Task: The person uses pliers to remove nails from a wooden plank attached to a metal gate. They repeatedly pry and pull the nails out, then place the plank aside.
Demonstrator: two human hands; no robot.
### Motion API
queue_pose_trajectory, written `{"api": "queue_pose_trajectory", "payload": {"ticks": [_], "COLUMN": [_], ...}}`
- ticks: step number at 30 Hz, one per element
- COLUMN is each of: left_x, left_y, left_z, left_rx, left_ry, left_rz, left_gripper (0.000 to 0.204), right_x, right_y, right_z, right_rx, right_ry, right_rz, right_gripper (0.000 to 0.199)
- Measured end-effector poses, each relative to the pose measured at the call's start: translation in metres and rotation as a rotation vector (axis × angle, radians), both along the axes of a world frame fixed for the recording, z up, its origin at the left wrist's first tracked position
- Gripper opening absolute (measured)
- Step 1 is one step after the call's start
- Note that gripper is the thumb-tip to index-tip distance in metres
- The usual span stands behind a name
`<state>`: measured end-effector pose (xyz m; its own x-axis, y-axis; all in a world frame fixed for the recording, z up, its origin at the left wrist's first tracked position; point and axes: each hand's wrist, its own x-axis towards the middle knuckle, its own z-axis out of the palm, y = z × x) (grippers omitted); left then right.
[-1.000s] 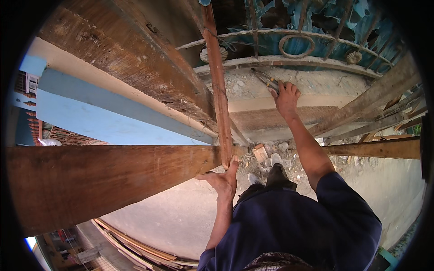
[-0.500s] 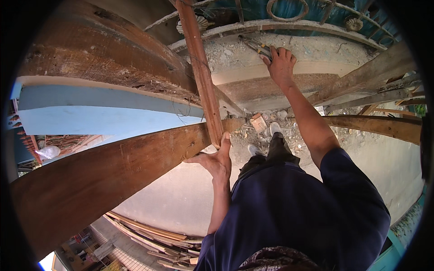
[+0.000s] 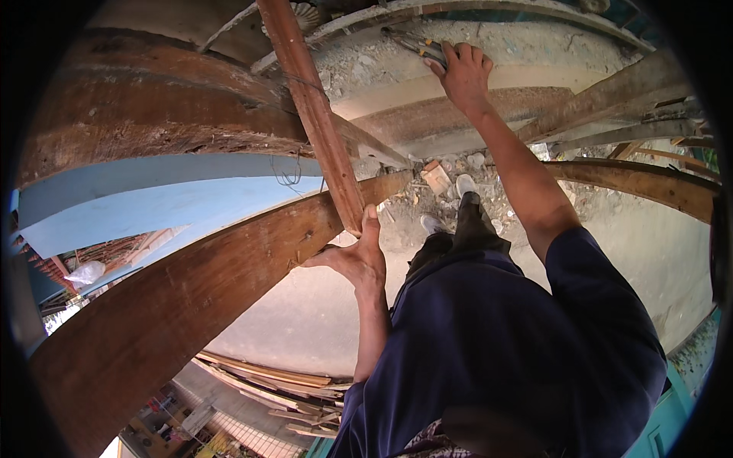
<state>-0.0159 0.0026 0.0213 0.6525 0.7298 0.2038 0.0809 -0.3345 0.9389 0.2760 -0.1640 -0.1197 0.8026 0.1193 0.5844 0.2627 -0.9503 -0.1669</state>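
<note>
My left hand (image 3: 359, 259) is wrapped around the lower edge of a broad brown wooden beam (image 3: 191, 286). Its thumb points up against the lower end of a narrow reddish wooden batten (image 3: 317, 122), which leans across the beam. The hidden fingers pass behind the beam. My right hand (image 3: 464, 76) reaches far forward onto a dusty ledge (image 3: 527, 61). There its thumb and curled fingers close on the handle ends of pliers (image 3: 416, 46) with yellow and black grips. The jaws point left, away from the hand.
Thick timbers (image 3: 168, 114) cross at the upper left, with loose wire (image 3: 289, 174) hanging nearby. Another beam (image 3: 634, 187) runs right. Rubble and a broken brick (image 3: 437, 177) lie by my shoes. Stacked planks (image 3: 267, 382) sit below left; a curved metal grille (image 3: 458, 6) borders the ledge.
The view has shifted, so the ledge and timbers appear higher and further left. My left hand stays at the beam and batten end; my right hand stays at the pliers.
</note>
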Motion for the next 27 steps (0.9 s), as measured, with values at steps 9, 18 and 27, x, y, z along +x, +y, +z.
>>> {"api": "queue_pose_trajectory", "payload": {"ticks": [9, 18, 27], "left_x": [0.003, 0.001, 0.000], "left_y": [-0.002, -0.001, 0.002], "left_z": [-0.002, -0.001, -0.007], "left_rx": [0.000, -0.023, -0.037], "left_ry": [-0.052, 0.003, 0.016], "left_rz": [-0.014, 0.033, 0.021], "left_gripper": [0.114, 0.116, 0.116], "right_x": [0.004, 0.003, 0.001], "right_y": [-0.001, -0.001, -0.003], "right_z": [-0.004, -0.004, -0.002], "right_rx": [-0.036, -0.050, -0.031], "right_ry": [0.008, 0.002, 0.016], "right_rz": [-0.042, -0.023, -0.014], "right_gripper": [0.050, 0.050, 0.050]}}
